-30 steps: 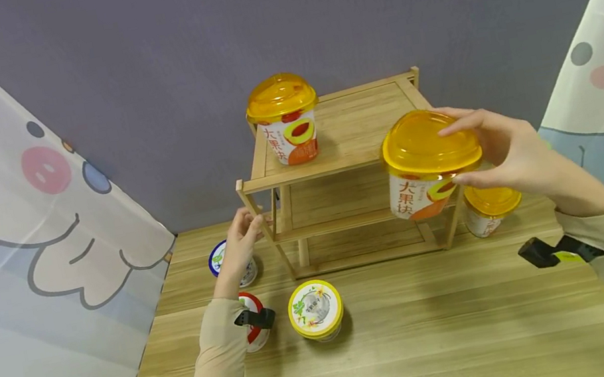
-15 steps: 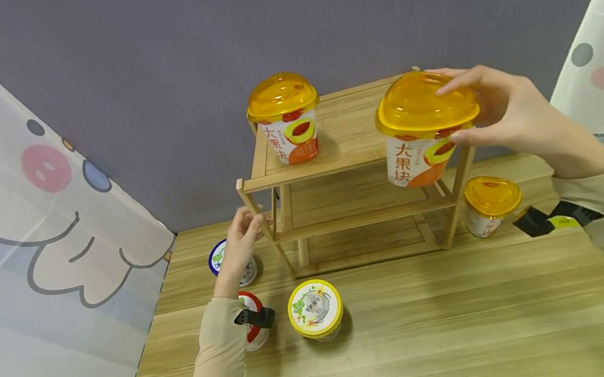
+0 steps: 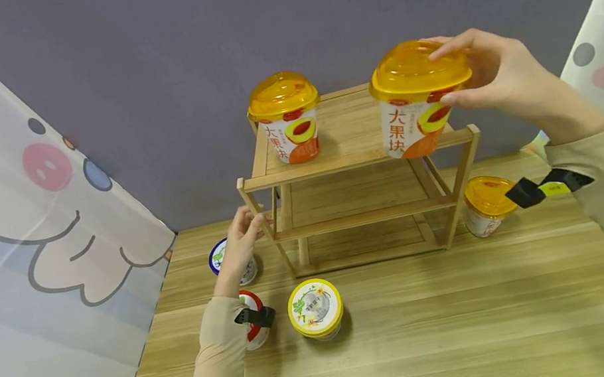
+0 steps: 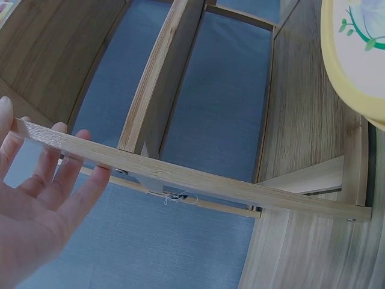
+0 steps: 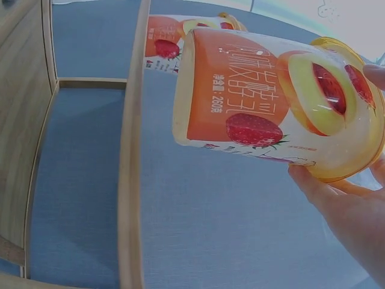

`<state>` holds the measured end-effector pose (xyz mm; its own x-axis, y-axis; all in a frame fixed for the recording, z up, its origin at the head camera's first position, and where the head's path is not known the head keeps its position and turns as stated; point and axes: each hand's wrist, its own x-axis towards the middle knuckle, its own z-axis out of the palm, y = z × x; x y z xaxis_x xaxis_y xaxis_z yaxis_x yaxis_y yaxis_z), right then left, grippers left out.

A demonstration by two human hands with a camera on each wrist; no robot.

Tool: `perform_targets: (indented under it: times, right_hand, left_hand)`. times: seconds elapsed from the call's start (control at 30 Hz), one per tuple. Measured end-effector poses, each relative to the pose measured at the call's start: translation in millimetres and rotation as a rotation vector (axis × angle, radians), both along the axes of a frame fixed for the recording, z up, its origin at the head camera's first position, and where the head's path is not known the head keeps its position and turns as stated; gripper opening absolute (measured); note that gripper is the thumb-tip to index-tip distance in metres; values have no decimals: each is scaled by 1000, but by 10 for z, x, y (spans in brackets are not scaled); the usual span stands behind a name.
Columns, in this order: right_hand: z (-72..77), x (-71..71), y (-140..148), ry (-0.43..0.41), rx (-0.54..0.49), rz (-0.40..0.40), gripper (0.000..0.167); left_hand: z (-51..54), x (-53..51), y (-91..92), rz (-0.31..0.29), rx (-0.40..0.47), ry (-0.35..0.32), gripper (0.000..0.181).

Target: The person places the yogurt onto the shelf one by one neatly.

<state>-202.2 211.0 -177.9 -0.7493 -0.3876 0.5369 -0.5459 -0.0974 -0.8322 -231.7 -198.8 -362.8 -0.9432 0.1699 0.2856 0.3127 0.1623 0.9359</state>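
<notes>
My right hand (image 3: 506, 75) grips a yogurt cup (image 3: 411, 125) by its domed orange lid, thumb in front and fingers over the far side. Upright, the cup hangs at the front right of the wooden shelf rack's (image 3: 352, 129) top board; in the right wrist view the cup's base (image 5: 183, 90) stands apart from the rack's wooden rail (image 5: 132, 144). A matching cup (image 3: 292, 129) stands at the top board's left end. My left hand (image 3: 239, 243) holds the rack's left front post (image 4: 204, 183), thumb on one side and fingers on the other.
On the wooden table (image 3: 426, 342) stand a yellow-lidded tub (image 3: 316, 309), a blue-lidded tub (image 3: 219, 257) and a red-lidded tub (image 3: 257, 338) partly behind my left wrist. Another orange-lidded cup (image 3: 486, 203) stands right of the rack. A grey wall rises behind.
My right hand has raised the yogurt cup from in front of the rack to the level of the top board. The left hand stays on the post.
</notes>
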Motion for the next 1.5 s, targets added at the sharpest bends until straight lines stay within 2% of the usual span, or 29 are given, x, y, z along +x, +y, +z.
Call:
perform_targets:
  times: [0.3, 0.5, 0.73, 0.97, 1.5]
  right_hand:
    - [84, -152, -36, -49, -11, -40, 43]
    - [87, -260, -44, -84, 31, -80, 41]
    - [64, -374, -52, -74, 55, -115, 39]
    - [31, -453, -62, -77, 105, -160, 38]
    - [-10, -546, -69, -74, 183, -182, 37]
  left_hand:
    - [-3, -8, -1, -1, -1, -2, 36]
    - [4, 0, 0, -4, -1, -16, 39]
    - [9, 5, 2, 15, -43, -6, 37]
    - [5, 4, 5, 13, -24, -12, 37]
    - [26, 10, 13, 35, -41, -37, 31]
